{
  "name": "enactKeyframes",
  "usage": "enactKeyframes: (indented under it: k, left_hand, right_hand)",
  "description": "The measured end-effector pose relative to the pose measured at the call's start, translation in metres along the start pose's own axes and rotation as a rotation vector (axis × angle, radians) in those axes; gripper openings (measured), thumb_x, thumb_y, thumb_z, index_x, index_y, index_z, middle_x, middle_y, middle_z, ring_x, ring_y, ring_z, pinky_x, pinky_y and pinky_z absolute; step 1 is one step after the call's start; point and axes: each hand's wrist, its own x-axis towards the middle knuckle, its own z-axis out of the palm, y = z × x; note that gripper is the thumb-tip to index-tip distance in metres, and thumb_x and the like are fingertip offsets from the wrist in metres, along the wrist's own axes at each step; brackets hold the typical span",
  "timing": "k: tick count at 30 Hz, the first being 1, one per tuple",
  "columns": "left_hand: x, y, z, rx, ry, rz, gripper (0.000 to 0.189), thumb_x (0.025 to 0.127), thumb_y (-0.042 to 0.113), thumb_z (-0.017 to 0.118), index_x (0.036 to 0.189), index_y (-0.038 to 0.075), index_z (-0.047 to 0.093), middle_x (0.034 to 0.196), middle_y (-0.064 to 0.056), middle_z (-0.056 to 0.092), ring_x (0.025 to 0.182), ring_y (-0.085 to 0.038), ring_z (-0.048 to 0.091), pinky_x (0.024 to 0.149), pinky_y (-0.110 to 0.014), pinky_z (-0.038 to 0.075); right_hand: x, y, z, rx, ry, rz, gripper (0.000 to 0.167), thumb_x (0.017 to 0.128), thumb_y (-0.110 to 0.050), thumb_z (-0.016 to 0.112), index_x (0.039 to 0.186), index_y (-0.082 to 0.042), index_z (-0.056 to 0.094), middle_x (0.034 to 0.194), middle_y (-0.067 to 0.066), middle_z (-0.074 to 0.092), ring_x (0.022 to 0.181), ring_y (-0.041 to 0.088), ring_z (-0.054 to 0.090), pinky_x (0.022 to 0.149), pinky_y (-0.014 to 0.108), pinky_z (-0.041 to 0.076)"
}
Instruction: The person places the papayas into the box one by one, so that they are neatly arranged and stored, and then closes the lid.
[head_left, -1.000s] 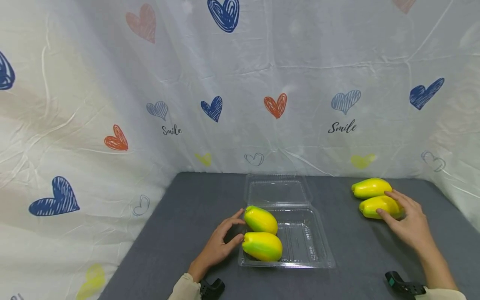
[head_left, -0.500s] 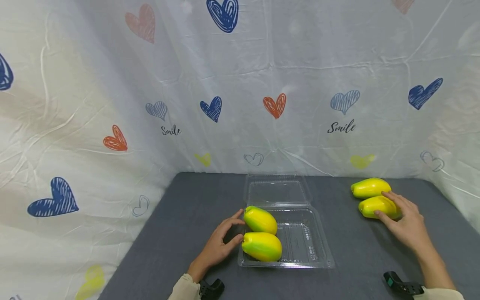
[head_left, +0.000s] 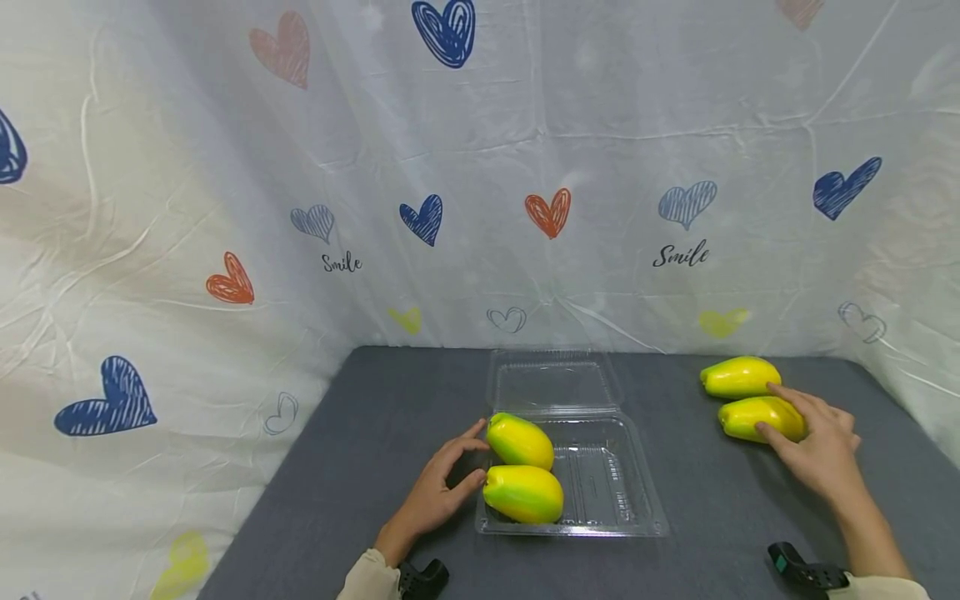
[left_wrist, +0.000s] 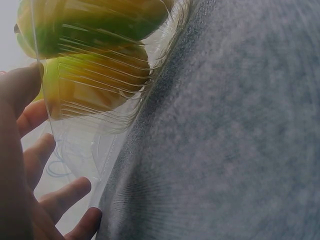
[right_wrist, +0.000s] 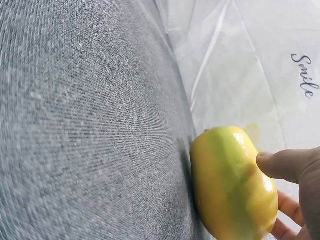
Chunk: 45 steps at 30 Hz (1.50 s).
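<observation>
A clear plastic clamshell box [head_left: 633, 483] lies with its lid folded back on the table. Two yellow-green papayas sit along its left side, the far papaya [head_left: 520, 440] behind the near papaya [head_left: 523, 495]. My left hand [head_left: 431, 492] rests at the box's left rim, thumb and fingers spread; in the left wrist view the fingers [left_wrist: 67, 197] are loosely extended. On the right, my right hand [head_left: 821, 446] grips another papaya [head_left: 757, 418] between thumb and fingers. The right wrist view shows that papaya [right_wrist: 230, 185] with the thumb on its side and fingertips partly hidden behind it.
A fourth-side papaya [head_left: 741, 377] lies just behind the gripped one. The clear lid [head_left: 555, 379] spreads flat toward the back edge of the grey table [head_left: 420, 392]. A white curtain with hearts [head_left: 480, 275] hangs behind and at the left.
The papaya in my right hand has shifted slightly toward me and turned a little, and the gap to the papaya behind it has widened. My left hand has stayed in place.
</observation>
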Motion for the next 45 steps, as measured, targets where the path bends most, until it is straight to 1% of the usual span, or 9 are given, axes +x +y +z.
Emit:
enactKeyframes:
  k: [3, 9, 15, 17, 20, 25, 30, 37, 45]
  left_hand:
    - [0.0002, 0.0, -0.0002, -0.005, -0.002, 0.002, 0.031, 0.103, 0.022, 0.061, 0.133, 0.028, 0.058, 0.166, 0.008, 0.034, 0.154, -0.028, 0.033, 0.116, -0.072, 0.028]
    - [0.0007, 0.0004, -0.0005, -0.003, -0.002, 0.003, 0.031, 0.103, 0.022, 0.061, 0.133, 0.028, 0.058, 0.166, 0.008, 0.034, 0.154, -0.028, 0.033, 0.115, -0.072, 0.028]
    - [0.0006, -0.0008, 0.0001, -0.003, -0.002, 0.005, 0.03, 0.103, 0.023, 0.061, 0.133, 0.028, 0.058, 0.166, 0.005, 0.034, 0.154, -0.028, 0.033, 0.115, -0.072, 0.028]
    - [0.0002, -0.0011, 0.0004, -0.004, -0.001, 0.005, 0.03, 0.103, 0.022, 0.06, 0.133, 0.027, 0.058, 0.166, 0.005, 0.034, 0.154, -0.028, 0.034, 0.115, -0.072, 0.029]
    - [-0.0001, -0.0008, 0.0006, -0.006, -0.001, 0.005, 0.03, 0.103, 0.022, 0.06, 0.134, 0.026, 0.058, 0.166, 0.005, 0.034, 0.154, -0.028, 0.033, 0.115, -0.071, 0.029]
    - [-0.0002, 0.0001, 0.0006, -0.007, -0.003, 0.002, 0.031, 0.103, 0.022, 0.061, 0.134, 0.026, 0.058, 0.166, 0.007, 0.034, 0.154, -0.029, 0.033, 0.115, -0.072, 0.028]
    - [-0.0001, -0.0002, 0.0006, -0.004, 0.0, 0.011, 0.031, 0.103, 0.02, 0.061, 0.133, 0.027, 0.058, 0.166, 0.006, 0.034, 0.154, -0.029, 0.033, 0.115, -0.072, 0.028]
    - [-0.0004, 0.0009, 0.0001, -0.003, 0.0, 0.013, 0.031, 0.103, 0.022, 0.061, 0.134, 0.027, 0.058, 0.166, 0.005, 0.034, 0.154, -0.029, 0.033, 0.115, -0.072, 0.029]
    - [-0.0003, 0.0012, -0.0001, -0.006, -0.004, 0.0, 0.031, 0.104, 0.024, 0.06, 0.134, 0.029, 0.058, 0.166, 0.006, 0.034, 0.154, -0.029, 0.033, 0.115, -0.072, 0.028]
  right_hand:
    - [0.0002, 0.0013, -0.0015, -0.018, -0.007, 0.014, 0.057, 0.09, -0.009, 0.074, 0.142, 0.003, 0.052, 0.134, 0.042, 0.046, 0.116, 0.064, 0.029, 0.08, 0.069, 0.018]
    - [0.0024, 0.0033, -0.0044, -0.059, -0.038, 0.046, 0.059, 0.094, -0.023, 0.074, 0.142, 0.003, 0.052, 0.134, 0.041, 0.043, 0.113, 0.062, 0.028, 0.077, 0.067, 0.017]
    - [0.0018, 0.0022, -0.0048, -0.072, -0.055, 0.08, 0.056, 0.094, -0.032, 0.073, 0.133, 0.005, 0.058, 0.13, 0.036, 0.044, 0.113, 0.06, 0.028, 0.078, 0.067, 0.018]
    - [0.002, 0.0021, -0.0046, -0.068, -0.061, 0.091, 0.055, 0.095, -0.034, 0.072, 0.131, 0.006, 0.06, 0.131, 0.036, 0.043, 0.114, 0.06, 0.027, 0.079, 0.068, 0.018]
    - [0.0019, 0.0018, -0.004, -0.066, -0.068, 0.095, 0.052, 0.095, -0.032, 0.073, 0.13, 0.005, 0.06, 0.133, 0.037, 0.043, 0.117, 0.061, 0.026, 0.081, 0.068, 0.018]
    - [0.0017, 0.0034, -0.0018, -0.057, -0.075, 0.064, 0.047, 0.094, -0.026, 0.074, 0.128, 0.003, 0.06, 0.139, 0.039, 0.045, 0.122, 0.064, 0.028, 0.085, 0.07, 0.021]
    - [0.0014, 0.0061, 0.0011, -0.04, -0.077, 0.011, 0.046, 0.093, -0.021, 0.075, 0.128, 0.004, 0.06, 0.136, 0.041, 0.048, 0.119, 0.063, 0.034, 0.085, 0.07, 0.024]
    - [0.0015, 0.0095, 0.0006, -0.042, -0.135, -0.011, 0.058, 0.095, -0.028, 0.073, 0.138, 0.005, 0.054, 0.136, 0.042, 0.046, 0.116, 0.064, 0.035, 0.088, 0.071, 0.025]
    - [0.0007, 0.0065, -0.0012, -0.025, -0.166, -0.011, 0.06, 0.095, -0.03, 0.072, 0.138, 0.008, 0.053, 0.133, 0.045, 0.046, 0.116, 0.065, 0.038, 0.09, 0.073, 0.029]
